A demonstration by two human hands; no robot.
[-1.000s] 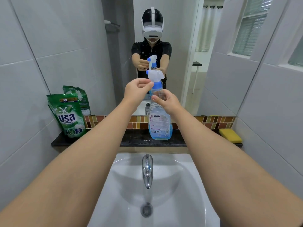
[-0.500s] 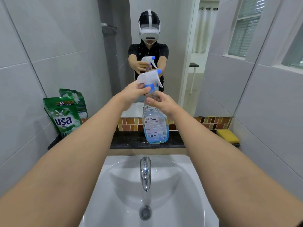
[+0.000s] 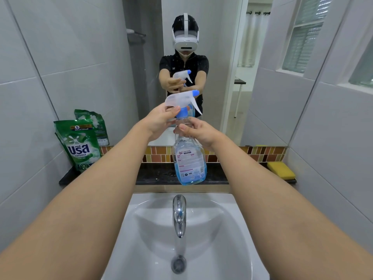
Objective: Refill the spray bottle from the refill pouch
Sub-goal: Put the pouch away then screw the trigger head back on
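Observation:
A clear spray bottle (image 3: 189,160) with a little blue liquid at its bottom hangs in the air above the dark ledge (image 3: 161,174). My right hand (image 3: 198,131) grips its neck. My left hand (image 3: 161,120) holds the white trigger head (image 3: 179,100) with its blue nozzle pointing right; the head sits on the bottle's blue collar. A green refill pouch (image 3: 79,145) stands upright at the ledge's left end, against the wall, well apart from both hands.
A white basin (image 3: 222,239) with a chrome tap (image 3: 179,214) lies right below the bottle. A yellow sponge (image 3: 281,169) rests at the ledge's right end. A mirror (image 3: 222,57) behind the ledge shows a person's reflection. Tiled walls close in on both sides.
The trigger head has turned in my left hand from facing me to pointing right. The bottle has lifted a little off the ledge toward me.

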